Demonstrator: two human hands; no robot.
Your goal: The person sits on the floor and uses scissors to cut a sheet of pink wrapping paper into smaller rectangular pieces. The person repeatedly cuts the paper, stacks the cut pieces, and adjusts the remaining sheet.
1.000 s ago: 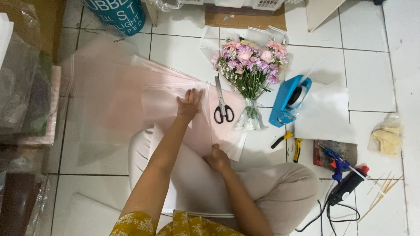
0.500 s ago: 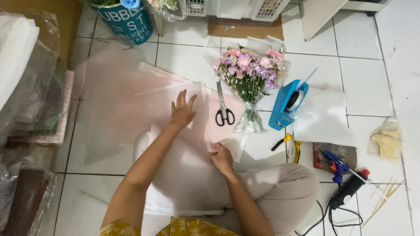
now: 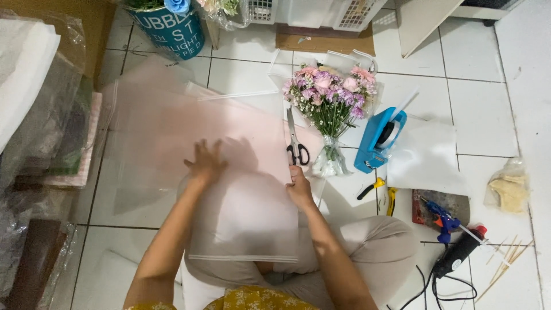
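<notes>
Your left hand (image 3: 205, 162) is spread flat, fingers apart, on the pale pink translucent wrapping sheet (image 3: 172, 132); it looks blurred and now sits lower and more to the left than half a second ago, so it seems you are smoothing the sheet outward. Your right hand (image 3: 299, 186) pinches the sheet's right edge, as before. The sheet lies on the white tiled floor (image 3: 476, 97) and over your lap. Just right of it are the scissors (image 3: 296, 143), then the pink and purple bouquet (image 3: 332, 95) and the blue tape dispenser (image 3: 379, 139). The glue gun (image 3: 445, 221) is further right.
</notes>
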